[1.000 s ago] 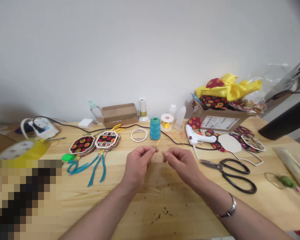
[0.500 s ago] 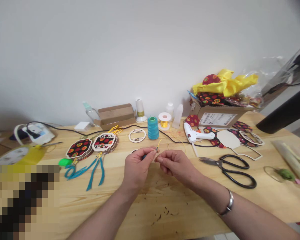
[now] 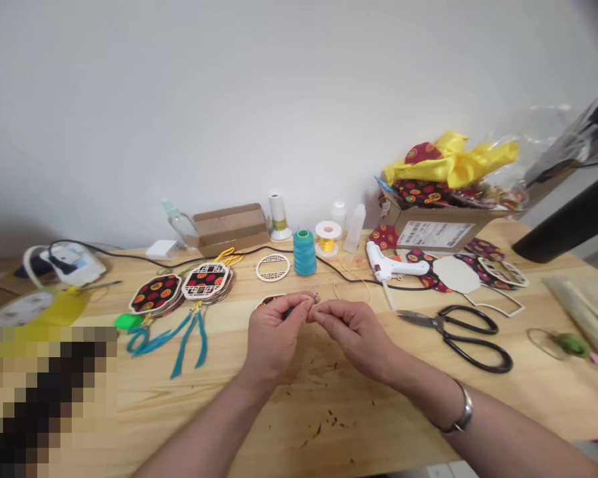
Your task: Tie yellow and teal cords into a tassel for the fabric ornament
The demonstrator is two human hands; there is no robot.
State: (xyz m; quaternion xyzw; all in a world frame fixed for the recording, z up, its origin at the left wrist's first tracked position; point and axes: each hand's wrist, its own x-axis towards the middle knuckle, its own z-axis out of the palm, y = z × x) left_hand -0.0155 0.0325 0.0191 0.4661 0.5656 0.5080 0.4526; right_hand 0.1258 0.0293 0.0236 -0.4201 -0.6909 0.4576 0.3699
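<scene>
My left hand (image 3: 278,332) is closed in a pinch on a teal tassel (image 3: 316,296), mostly hidden by the fingers, with its small tip showing above the thumb. My right hand (image 3: 351,332) is pinched too, its fingertips almost against those of the left. Whatever lies between the right fingertips is too fine to make out. Partly covered by the left hand is a dark patterned panel (image 3: 270,301). Beyond the hands stand a cone of teal thread (image 3: 305,253) and a spool of yellow cord (image 3: 327,244). A round wooden lattice frame (image 3: 273,268) lies left of the cone.
Large black-handled scissors (image 3: 441,324) lie right of my hands, below a white glue gun (image 3: 396,265). Stacked lattice panels (image 3: 207,281) with teal tassels are on the left. A cardboard box (image 3: 436,227) of fabric stands back right. A black cable (image 3: 259,250) crosses the table.
The yellow cord end that stuck up above my left fingertips no longer shows. My right fingertips have come slightly closer to the left ones. The view has shifted a little.
</scene>
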